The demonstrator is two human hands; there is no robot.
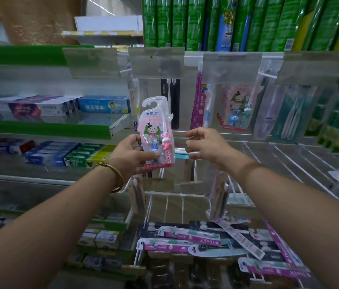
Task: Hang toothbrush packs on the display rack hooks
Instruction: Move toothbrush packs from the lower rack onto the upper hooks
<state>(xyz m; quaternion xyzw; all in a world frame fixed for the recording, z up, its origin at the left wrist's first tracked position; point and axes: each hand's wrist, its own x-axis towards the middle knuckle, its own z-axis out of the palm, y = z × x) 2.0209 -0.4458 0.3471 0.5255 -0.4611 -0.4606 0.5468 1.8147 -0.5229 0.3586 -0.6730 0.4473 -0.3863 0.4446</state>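
toothbrush pack (157,132), glossy moulded plastic, gripped by left hand (131,156); right hand (204,146) fingers loosely curled.

Toothbrush pack (157,122) is showing pink and white, with a red band (154,165) running along its base and pink and blue rabbit figures (165,142). Bangle (117,174) is gleaming gold. Shelf edge strips (43,128) are showing green; loose packs (187,236) below are showing purple and white; top-shelf boxes (185,21) are showing green.
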